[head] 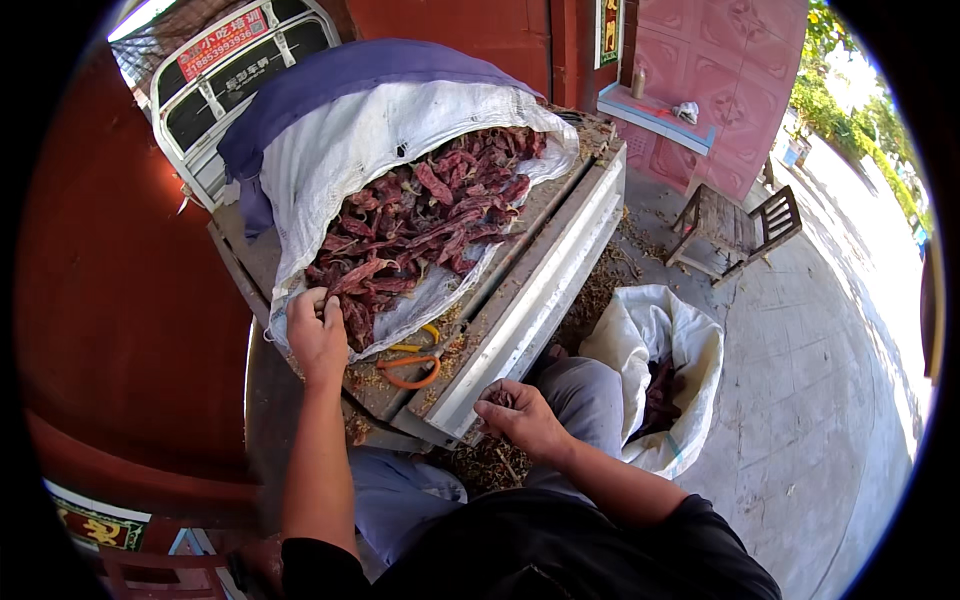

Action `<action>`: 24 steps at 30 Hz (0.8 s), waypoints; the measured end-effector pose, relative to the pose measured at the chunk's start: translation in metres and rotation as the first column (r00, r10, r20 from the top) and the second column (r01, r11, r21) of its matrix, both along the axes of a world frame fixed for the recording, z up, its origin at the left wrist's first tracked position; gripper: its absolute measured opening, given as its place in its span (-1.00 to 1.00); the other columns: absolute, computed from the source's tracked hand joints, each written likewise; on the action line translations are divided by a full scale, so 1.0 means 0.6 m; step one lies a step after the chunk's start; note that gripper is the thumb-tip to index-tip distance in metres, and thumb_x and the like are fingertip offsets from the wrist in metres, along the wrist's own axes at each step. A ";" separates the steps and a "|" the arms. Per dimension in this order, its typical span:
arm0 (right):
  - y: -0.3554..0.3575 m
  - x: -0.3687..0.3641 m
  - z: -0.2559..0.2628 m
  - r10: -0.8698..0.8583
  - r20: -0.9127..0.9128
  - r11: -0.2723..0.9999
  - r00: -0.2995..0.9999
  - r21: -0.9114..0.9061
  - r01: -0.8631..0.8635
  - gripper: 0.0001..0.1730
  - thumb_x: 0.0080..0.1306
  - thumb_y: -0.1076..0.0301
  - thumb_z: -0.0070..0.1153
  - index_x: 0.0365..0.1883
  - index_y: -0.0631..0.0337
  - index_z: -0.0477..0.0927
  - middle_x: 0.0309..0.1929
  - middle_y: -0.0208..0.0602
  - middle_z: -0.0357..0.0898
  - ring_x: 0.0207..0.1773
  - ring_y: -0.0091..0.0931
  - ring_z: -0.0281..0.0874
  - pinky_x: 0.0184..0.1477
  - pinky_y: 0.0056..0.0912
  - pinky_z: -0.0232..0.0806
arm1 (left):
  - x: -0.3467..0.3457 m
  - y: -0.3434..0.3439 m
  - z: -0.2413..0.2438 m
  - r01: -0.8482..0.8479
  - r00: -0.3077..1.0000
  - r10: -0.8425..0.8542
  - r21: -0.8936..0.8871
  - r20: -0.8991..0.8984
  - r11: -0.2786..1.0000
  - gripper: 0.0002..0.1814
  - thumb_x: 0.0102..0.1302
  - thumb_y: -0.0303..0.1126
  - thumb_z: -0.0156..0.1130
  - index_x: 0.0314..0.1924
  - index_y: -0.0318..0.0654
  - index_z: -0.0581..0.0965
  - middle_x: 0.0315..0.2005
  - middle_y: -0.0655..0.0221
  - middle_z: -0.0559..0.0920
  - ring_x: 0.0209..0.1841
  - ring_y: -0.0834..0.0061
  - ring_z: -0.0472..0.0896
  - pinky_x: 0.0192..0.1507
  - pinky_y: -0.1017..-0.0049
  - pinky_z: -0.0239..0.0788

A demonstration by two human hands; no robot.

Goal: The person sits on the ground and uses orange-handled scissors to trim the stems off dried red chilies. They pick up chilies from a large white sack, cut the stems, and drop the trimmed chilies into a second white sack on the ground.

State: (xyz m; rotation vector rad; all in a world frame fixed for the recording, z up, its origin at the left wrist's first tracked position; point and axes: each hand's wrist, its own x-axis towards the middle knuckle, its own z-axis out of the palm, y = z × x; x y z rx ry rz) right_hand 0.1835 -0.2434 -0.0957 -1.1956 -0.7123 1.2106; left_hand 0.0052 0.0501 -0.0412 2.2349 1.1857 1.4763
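Dried red chili peppers (427,217) lie heaped in the mouth of a large white woven sack (330,142), which rests on its side on a cargo bed. At the near left edge of the heap, my left hand (319,326) has its fingers bent against the peppers and the sack's rim; whether it grips one is hard to see. My right hand (521,416) is closed around a small dark piece, seemingly dried pepper, above my knee. Scissors with orange and yellow handles (409,371) lie by the sack's lower edge. An upright white sack (694,375) on the floor holds more dark red peppers (661,397).
The cargo bed's metal edge (540,300) runs diagonally before me, strewn with seeds. A wooden chair (731,225) stands at the right, near a pink tiled wall (720,90) with a ledge. Debris (495,461) covers the floor between my legs. A red door stands at the left.
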 end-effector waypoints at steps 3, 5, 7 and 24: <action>0.015 -0.006 0.015 0.027 0.026 0.999 0.999 -0.025 -0.026 -0.79 0.55 0.27 0.28 -0.10 0.25 0.64 -0.39 -0.49 0.58 -0.35 -0.65 0.57 -0.23 -0.51 0.47 | -0.003 -0.013 0.009 -0.007 1.000 0.009 0.133 -0.014 0.991 -0.81 0.36 -0.49 0.35 -0.08 -0.33 0.57 -0.14 0.14 0.64 -0.06 0.05 0.61 0.07 0.18 0.46; 0.027 -0.012 0.031 0.040 0.035 0.998 0.999 -0.047 -0.038 -0.78 0.55 0.27 0.28 -0.08 0.27 0.65 -0.40 -0.49 0.57 -0.36 -0.66 0.54 -0.21 -0.50 0.46 | -0.006 -0.020 0.011 0.040 0.998 -0.045 0.147 0.032 0.988 -0.82 0.36 -0.51 0.34 -0.07 -0.33 0.56 -0.13 0.14 0.64 -0.05 0.05 0.62 0.07 0.18 0.46; 0.043 -0.011 0.038 0.031 0.011 0.999 0.999 -0.013 -0.031 -0.74 0.56 0.24 0.27 -0.04 0.29 0.65 -0.37 -0.48 0.58 -0.35 -0.66 0.53 -0.21 -0.50 0.46 | 0.005 -0.056 0.022 0.073 0.995 -0.084 0.195 0.050 0.978 -0.80 0.31 -0.58 0.34 -0.09 -0.34 0.55 -0.14 0.14 0.66 -0.06 0.06 0.63 0.06 0.18 0.47; 0.066 0.035 0.100 0.337 0.274 0.924 0.901 0.088 -0.372 -0.81 0.58 0.36 0.20 -0.07 0.35 0.65 -0.32 -0.34 0.73 -0.28 -0.56 0.75 -0.20 -0.44 0.58 | -0.019 -0.268 0.001 0.625 0.773 -0.591 -0.426 0.229 0.654 -0.53 0.39 -0.31 0.46 0.25 -0.28 0.62 0.09 0.17 0.67 -0.02 0.17 0.73 0.05 0.34 0.58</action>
